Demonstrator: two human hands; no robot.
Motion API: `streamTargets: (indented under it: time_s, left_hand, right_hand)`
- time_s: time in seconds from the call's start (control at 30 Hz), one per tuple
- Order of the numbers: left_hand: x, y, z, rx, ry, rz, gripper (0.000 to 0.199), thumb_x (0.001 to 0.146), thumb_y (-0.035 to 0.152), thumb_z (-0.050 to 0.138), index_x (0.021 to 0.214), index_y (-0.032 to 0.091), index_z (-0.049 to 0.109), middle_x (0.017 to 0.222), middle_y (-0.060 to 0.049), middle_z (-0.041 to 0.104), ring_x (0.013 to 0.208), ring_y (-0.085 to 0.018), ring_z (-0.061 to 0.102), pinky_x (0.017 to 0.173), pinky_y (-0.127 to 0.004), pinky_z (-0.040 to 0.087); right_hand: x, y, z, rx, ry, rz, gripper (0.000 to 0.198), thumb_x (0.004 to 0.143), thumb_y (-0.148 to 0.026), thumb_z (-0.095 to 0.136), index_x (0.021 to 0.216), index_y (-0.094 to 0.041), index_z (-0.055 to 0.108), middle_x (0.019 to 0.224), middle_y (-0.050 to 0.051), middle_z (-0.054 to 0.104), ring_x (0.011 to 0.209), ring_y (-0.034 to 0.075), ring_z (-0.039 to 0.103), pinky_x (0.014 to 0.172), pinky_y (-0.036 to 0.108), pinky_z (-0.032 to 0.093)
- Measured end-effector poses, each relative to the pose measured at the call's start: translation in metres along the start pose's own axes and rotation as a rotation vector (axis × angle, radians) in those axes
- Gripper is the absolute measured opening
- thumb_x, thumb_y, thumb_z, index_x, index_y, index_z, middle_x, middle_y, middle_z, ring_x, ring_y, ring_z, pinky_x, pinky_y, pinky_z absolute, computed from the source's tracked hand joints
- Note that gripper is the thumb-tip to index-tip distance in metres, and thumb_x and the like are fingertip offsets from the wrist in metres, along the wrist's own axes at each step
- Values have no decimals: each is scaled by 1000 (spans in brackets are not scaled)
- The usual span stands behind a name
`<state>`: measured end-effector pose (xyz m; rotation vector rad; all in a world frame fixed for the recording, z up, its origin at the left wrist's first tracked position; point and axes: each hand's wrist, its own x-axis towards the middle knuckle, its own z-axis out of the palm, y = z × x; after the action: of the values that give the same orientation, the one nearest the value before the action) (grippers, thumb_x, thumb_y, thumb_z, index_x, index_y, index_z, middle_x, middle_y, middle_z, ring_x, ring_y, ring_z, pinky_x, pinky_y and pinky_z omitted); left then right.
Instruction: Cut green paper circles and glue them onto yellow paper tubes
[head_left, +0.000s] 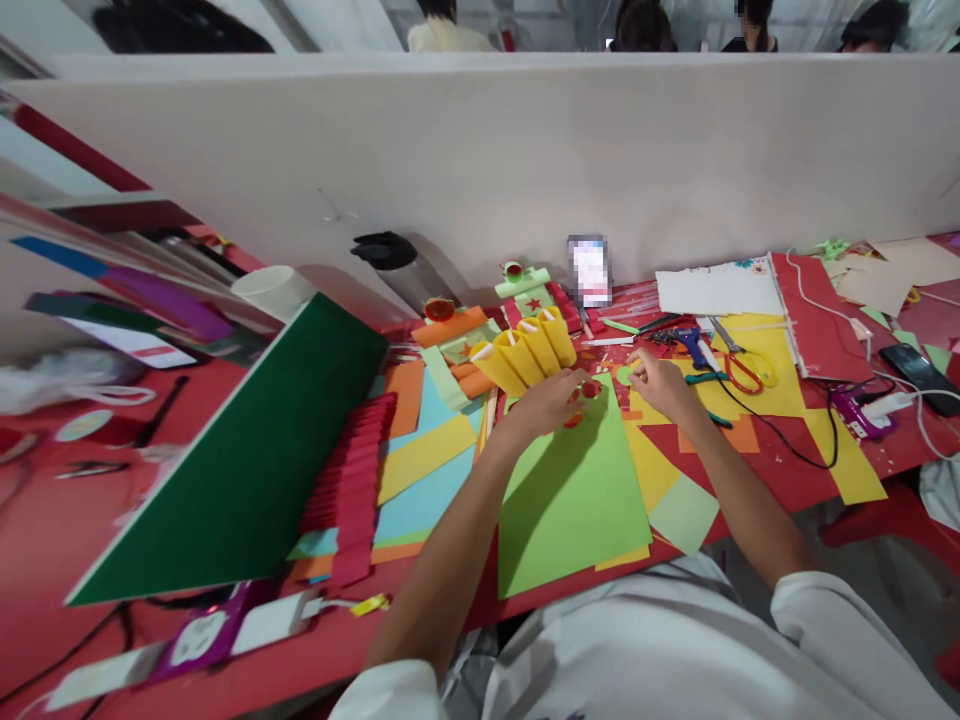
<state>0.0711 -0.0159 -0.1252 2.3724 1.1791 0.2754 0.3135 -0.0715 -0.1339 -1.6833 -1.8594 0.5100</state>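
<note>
My left hand [549, 402] reaches over the top of a light green paper sheet [574, 500], its fingers curled in beside small red round pieces [591, 389]. Whether it grips one of them is hard to see. Just behind this hand stands a yellow pleated paper piece [525, 352] with white edges showing in its folds. To the right, my right hand [661, 384] has thumb and fingers drawn together next to a small green disc [625, 375]. What lies between those fingertips is too small to make out.
A dark green board [247, 460] leans at left, beside red pleated paper [356, 490]. Orange-and-green paper rolls [454, 345], a bottle [397, 270] and a lit phone [590, 270] stand behind. Scissors [739, 360], a glue gun [691, 347] and cables lie right.
</note>
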Motion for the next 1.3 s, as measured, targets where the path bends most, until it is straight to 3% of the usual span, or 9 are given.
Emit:
streamTargets:
  time_s: [0.17,0.27,0.53,0.7,0.83,0.97,1.1,1.2,1.3]
  left_hand:
    - [10,-3,10,110,-197,4,43,78,37,70,118,22,67,114,-12,70,90,-28,69,67,-32,47]
    - [17,-2,11,97,-229,-3,43,76,40,71,114,21,65,109,-11,70,84,-26,68,65,-31,47]
    - [22,1,5,58,-248,-15,31,69,40,73,90,23,59,99,-6,66,71,-20,59,61,-30,42]
    - [15,7,5,35,-253,-21,19,75,35,69,80,24,53,73,1,59,62,-18,51,57,-30,32]
    - [7,17,-9,24,-216,36,13,84,29,59,73,24,54,69,0,58,66,-18,52,63,-31,34]
    - [-7,27,-39,-105,-33,153,18,87,32,60,72,23,56,74,-3,61,75,-20,54,69,-31,38]
    - [-27,30,-67,-439,106,104,28,88,41,68,76,23,51,68,2,50,60,-14,45,58,-27,36]
    - [-38,31,-75,-705,234,12,35,83,42,77,80,24,48,61,7,38,52,-11,35,50,-24,28]
    - [-40,29,-70,-948,396,-87,41,77,40,82,82,24,45,60,9,34,50,-9,33,48,-22,26]
  right_hand:
    - [0,5,-7,-173,28,-45,37,98,-16,58,135,-17,60,127,19,71,115,32,66,95,41,51]
    - [-1,13,-27,-270,70,-19,33,99,-18,57,132,-17,63,124,18,69,117,32,63,99,41,50]
    - [-21,69,-105,-500,131,627,42,100,-26,56,142,-25,60,129,20,61,123,39,59,95,48,48]
    - [-27,78,-112,-504,71,687,46,98,-27,59,144,-31,59,134,19,58,123,36,59,95,44,47]
    - [-26,82,-112,-514,44,721,48,98,-33,62,145,-31,57,132,18,60,120,35,62,94,42,48]
    - [-27,89,-113,-509,75,713,52,96,-30,63,147,-25,55,128,20,64,116,34,65,95,42,49]
    - [-29,91,-115,-428,254,664,49,96,-26,60,145,-19,55,128,22,61,106,32,69,93,43,52]
    - [-26,88,-115,-215,429,440,46,95,-27,59,141,-20,58,131,19,61,109,29,67,98,44,54]
    - [-19,73,-110,160,459,160,47,91,-39,65,134,-22,63,123,14,68,112,27,67,98,44,57]
